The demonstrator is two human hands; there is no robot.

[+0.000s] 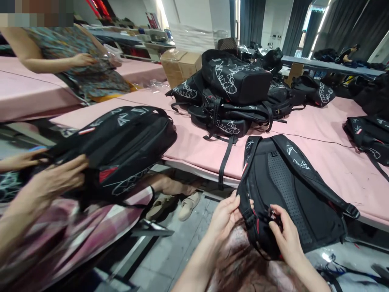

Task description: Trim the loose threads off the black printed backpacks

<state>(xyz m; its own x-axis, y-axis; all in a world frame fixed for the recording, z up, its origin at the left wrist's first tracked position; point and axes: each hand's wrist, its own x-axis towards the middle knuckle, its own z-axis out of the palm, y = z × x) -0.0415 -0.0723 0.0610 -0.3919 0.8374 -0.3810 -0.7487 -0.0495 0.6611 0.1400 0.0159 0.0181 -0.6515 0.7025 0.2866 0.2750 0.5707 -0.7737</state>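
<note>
A black backpack (291, 190) with white scribble prints on its straps leans over the table's front edge, its padded back panel facing up. My left hand (226, 217) is closed on the shoulder strap (247, 202) at the pack's left side, thumb on top. Close by, my right hand (285, 235) pinches a small dark, shiny item (274, 215) against the lower side of the pack. That item is mostly covered by my fingers, so its kind does not show. Red trim runs along the side between both hands.
Several black backpacks (237, 81) are piled on the pink-covered table (194, 140). At left, a co-worker's hands (60, 178) handle another backpack (136, 138). A standing person (82, 65) is beyond, near a cardboard box (179, 65). More bags lie at right.
</note>
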